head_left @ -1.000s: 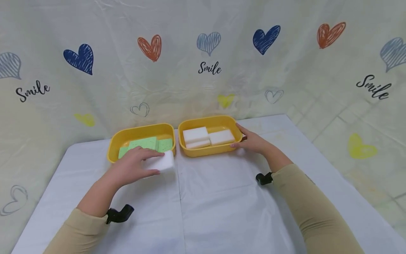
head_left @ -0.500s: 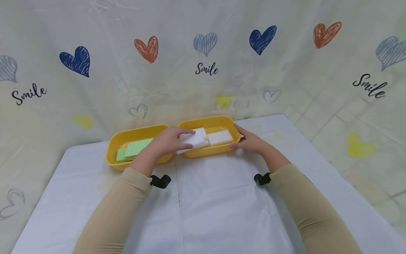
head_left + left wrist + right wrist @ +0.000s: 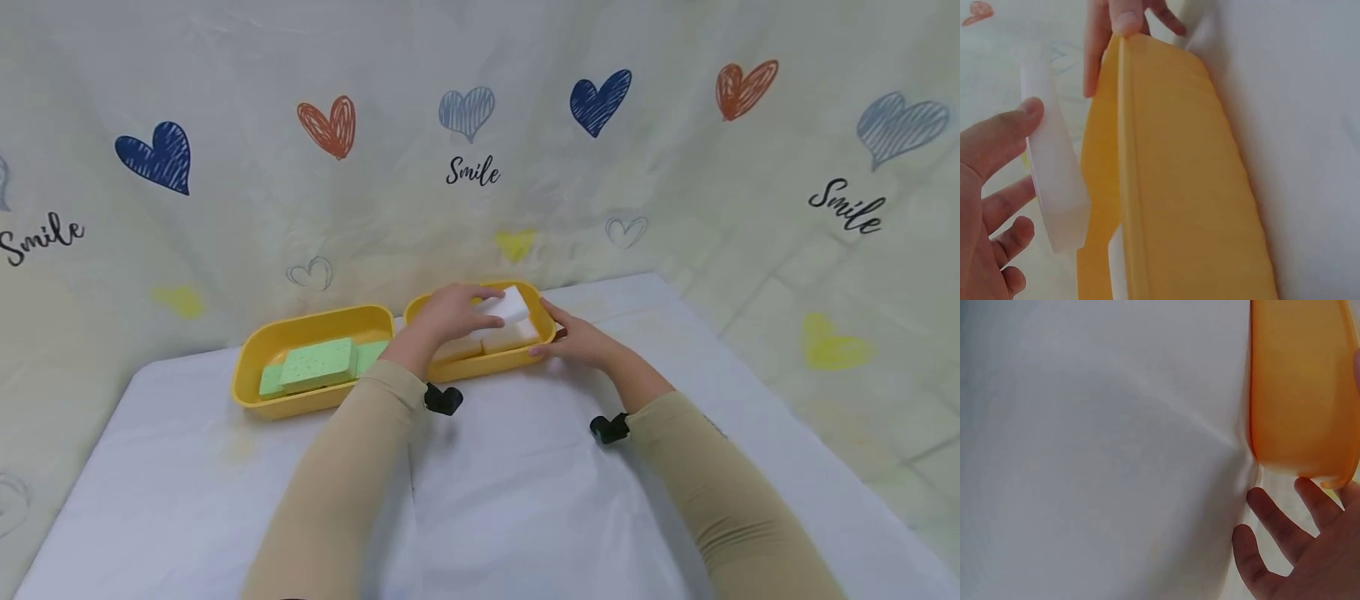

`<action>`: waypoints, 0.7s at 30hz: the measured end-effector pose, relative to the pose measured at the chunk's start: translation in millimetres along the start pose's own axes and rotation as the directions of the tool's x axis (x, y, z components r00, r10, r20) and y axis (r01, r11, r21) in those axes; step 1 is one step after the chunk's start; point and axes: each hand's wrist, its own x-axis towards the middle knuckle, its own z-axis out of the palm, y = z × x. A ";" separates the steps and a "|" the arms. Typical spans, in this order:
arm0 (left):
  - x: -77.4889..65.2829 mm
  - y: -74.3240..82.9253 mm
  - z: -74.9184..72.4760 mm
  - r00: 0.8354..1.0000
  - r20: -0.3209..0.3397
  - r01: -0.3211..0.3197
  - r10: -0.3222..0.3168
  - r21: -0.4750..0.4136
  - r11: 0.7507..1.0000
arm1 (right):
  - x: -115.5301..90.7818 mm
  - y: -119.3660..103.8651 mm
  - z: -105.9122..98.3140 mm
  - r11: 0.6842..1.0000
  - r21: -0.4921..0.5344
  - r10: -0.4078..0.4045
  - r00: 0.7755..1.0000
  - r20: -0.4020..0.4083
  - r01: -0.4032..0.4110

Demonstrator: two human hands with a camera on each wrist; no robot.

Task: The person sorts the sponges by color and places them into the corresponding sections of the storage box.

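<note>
My left hand (image 3: 452,315) pinches a white sponge block (image 3: 513,305) between thumb and fingers, tilted above the right yellow tray (image 3: 491,364). More white sponges (image 3: 512,336) lie in that tray, partly hidden by the hand. At the tray's right end, my right hand (image 3: 588,342) holds the rim. The left wrist view shows its thumb on the edge. The right wrist view has its fingers (image 3: 1275,515) spread, with a fingertip against the tray's end. Left of these stands another yellow tray (image 3: 296,407) with green speckled sponges (image 3: 319,366).
A white cloth covers the table (image 3: 517,483). Close behind both trays hangs a pale sheet (image 3: 390,208) printed with hearts and "Smile". The trays stand side by side near the table's back edge.
My left hand has carried the white sponge from in front of the green sponges rightward over the right tray. My right hand stays at that tray's end. The head view has shifted slightly.
</note>
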 end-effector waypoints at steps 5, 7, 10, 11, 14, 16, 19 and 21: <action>19.4 9.0 8.1 1.000 -0.003 0.029 -0.029 0.003 1.000 | -5.1 -0.5 0.6 1.000 -0.001 0.000 1.000 0.001 0.000; 24.5 10.7 10.8 0.999 0.006 0.034 -0.034 0.012 0.999 | -6.8 -3.0 0.3 1.000 -0.005 0.001 1.000 0.001 -0.001; 29.8 12.0 14.2 0.999 0.025 0.042 -0.042 0.024 0.999 | -7.6 -6.5 0.7 1.000 -0.006 0.009 1.000 0.002 -0.009; 31.3 12.5 15.1 0.999 0.033 0.042 -0.043 0.029 0.999 | -7.5 -7.1 0.9 1.000 -0.009 0.013 1.000 0.002 -0.013; 35.8 13.5 17.9 0.998 0.041 0.039 -0.042 0.061 0.997 | -7.9 -7.2 1.2 1.000 0.001 0.016 1.000 -0.002 -0.016; 38.7 13.5 19.9 0.998 0.041 0.039 -0.043 0.090 0.995 | -8.2 -6.7 1.4 1.000 0.009 0.015 1.000 -0.007 -0.015; 43.7 10.6 25.2 0.998 0.044 0.046 -0.053 0.144 0.989 | -9.0 -5.9 1.4 1.000 0.028 0.012 1.000 -0.010 -0.012; 47.3 8.1 29.9 0.996 0.053 0.055 -0.065 0.176 0.983 | -9.2 -5.1 1.4 0.999 0.038 0.011 1.000 -0.010 -0.011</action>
